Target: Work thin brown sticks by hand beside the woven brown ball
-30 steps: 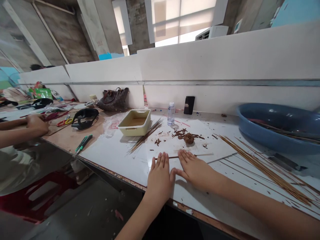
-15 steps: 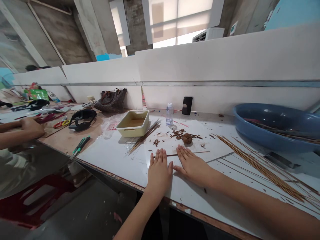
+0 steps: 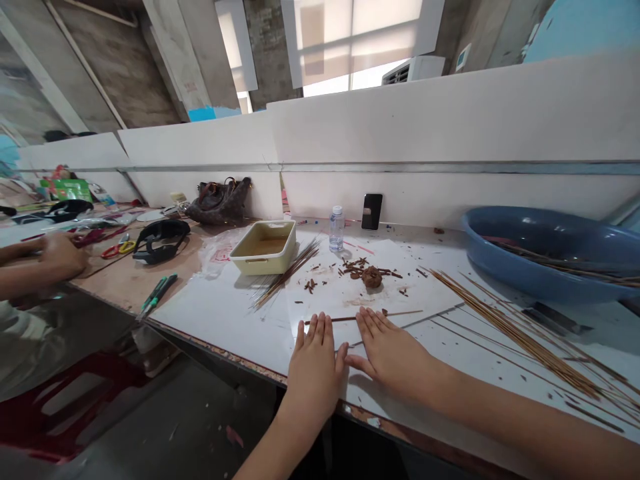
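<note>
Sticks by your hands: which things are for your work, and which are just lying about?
For the work:
left hand and right hand
thin brown stick at their fingertips
crumbly brown lump
bundle of thin sticks

Just lying about:
plastic water bottle
black phone
brown handbag

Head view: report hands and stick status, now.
Left hand, right hand: open, flat. Fingertips on thin brown stick. Brown paste lump ahead, not touching.
</note>
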`<state>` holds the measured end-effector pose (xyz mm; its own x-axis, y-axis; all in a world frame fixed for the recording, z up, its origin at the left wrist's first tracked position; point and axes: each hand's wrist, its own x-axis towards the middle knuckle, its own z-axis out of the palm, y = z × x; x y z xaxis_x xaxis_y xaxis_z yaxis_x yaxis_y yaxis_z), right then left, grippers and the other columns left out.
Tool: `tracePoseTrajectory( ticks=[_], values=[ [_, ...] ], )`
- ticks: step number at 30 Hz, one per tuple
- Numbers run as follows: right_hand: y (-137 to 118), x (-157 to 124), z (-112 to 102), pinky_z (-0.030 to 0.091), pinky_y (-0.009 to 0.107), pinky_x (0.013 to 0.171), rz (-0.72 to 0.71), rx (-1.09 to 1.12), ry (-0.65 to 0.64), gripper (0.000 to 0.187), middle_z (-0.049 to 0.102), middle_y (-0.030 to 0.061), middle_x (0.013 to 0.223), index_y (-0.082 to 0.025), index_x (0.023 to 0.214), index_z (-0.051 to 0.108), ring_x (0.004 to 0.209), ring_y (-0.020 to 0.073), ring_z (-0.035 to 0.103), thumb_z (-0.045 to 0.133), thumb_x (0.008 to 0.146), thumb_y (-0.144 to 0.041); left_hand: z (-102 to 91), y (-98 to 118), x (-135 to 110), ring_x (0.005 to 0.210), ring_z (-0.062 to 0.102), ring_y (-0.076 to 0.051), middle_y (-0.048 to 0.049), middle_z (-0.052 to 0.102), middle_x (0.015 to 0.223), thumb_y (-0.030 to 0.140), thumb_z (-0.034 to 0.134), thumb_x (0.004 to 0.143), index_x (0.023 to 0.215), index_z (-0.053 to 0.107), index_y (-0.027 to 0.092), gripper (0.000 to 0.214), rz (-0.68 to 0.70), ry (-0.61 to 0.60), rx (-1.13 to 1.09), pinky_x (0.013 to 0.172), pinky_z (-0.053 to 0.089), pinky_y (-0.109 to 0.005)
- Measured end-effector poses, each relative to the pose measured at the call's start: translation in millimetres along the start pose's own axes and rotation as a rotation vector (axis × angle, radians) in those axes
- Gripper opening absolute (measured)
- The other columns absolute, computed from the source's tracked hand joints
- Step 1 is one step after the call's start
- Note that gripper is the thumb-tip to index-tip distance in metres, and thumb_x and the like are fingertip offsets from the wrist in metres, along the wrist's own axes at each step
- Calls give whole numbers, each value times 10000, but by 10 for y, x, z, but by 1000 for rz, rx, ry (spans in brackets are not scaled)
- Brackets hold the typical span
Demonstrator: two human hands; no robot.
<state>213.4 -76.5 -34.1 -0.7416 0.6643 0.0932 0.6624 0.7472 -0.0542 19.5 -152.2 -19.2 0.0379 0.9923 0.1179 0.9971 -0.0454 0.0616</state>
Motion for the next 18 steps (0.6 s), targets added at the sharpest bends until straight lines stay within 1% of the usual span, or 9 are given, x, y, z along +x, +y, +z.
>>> tracePoseTrajectory(
  ticks=[3,5,7,10,13,15,18],
  values=[
    [18,23,34,374,596,1337,5,4,22,1055,388,360,1717,86,1676,412,1634,439,402,218,1108,-781,6,22,32,1663,391,-330,-204,432,1745,390,380,1163,1677,478,40,629,-28,21,7,1388,310,-560],
    [47,49,52,345,603,1351,15,17,45,1030,354,332,1748,52,1712,364,1652,433,367,228,1110,-774,-4,27,73,1667,382,-330,-210,444,1739,371,365,1164,1674,481,36,621,-43,20,3,1392,296,-568],
    [53,45,61,322,598,1363,24,23,40,1040,335,322,1760,41,1726,336,1662,434,345,257,1101,-787,-3,31,81,1662,397,-326,-211,471,1723,361,343,1167,1668,490,35,616,-41,16,-3,1396,283,-578],
    [32,34,19,329,570,1364,40,21,-20,1065,361,339,1740,66,1704,371,1652,439,364,279,1091,-800,17,32,52,1659,404,-325,-210,466,1727,352,348,1160,1676,478,33,620,-24,33,-11,1391,300,-574],
    [44,95,-79,309,557,1372,47,36,-61,1055,336,359,1738,110,1683,370,1659,428,351,225,1113,-765,6,20,65,1676,366,-331,-201,417,1753,336,353,1155,1688,460,37,620,-35,37,-15,1387,311,-576],
    [62,124,-114,294,555,1377,41,52,-48,1041,305,352,1753,111,1687,358,1670,419,325,213,1121,-750,-9,10,70,1678,359,-331,-194,414,1754,335,334,1161,1688,459,37,619,-48,19,-12,1392,293,-586],
    [45,77,-71,324,568,1365,30,50,-14,1049,333,336,1753,81,1699,369,1662,426,346,238,1107,-775,16,1,2,1666,387,-335,-193,434,1744,363,329,1164,1685,469,45,626,-30,12,-1,1384,312,-597]
  ],
)
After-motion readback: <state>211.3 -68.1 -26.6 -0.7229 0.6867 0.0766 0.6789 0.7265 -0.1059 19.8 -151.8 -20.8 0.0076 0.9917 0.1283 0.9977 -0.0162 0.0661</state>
